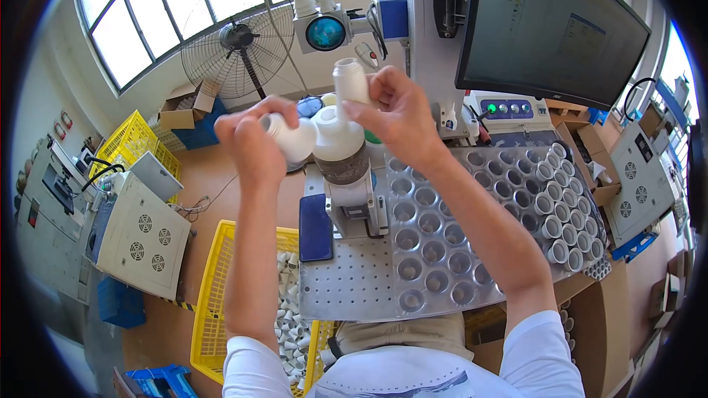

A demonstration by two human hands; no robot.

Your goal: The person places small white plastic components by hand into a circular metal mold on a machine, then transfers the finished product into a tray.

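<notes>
Raised over the bench, my left hand (253,144) is closed around a white plastic bottle (297,140) that lies tilted with its neck toward the left. My right hand (402,113) pinches a second white bottle (350,82), upright with its ridged neck on top. Between the hands stands a white rounded piece (335,135), seated on a dark cylindrical holder (344,168) of the bench machine; the two bottles partly overlap it in this view. Under my right forearm, the clear tray (413,210) has rows of round pockets, with white cups (568,214) filling its right side.
A dark blue phone (316,228) lies on the perforated metal plate (346,280). Below left, a yellow basket (208,324) holds many small white parts. A lens head (325,32) hangs above the holder, and a monitor (553,26) is at upper right. Behind stands a fan (237,38).
</notes>
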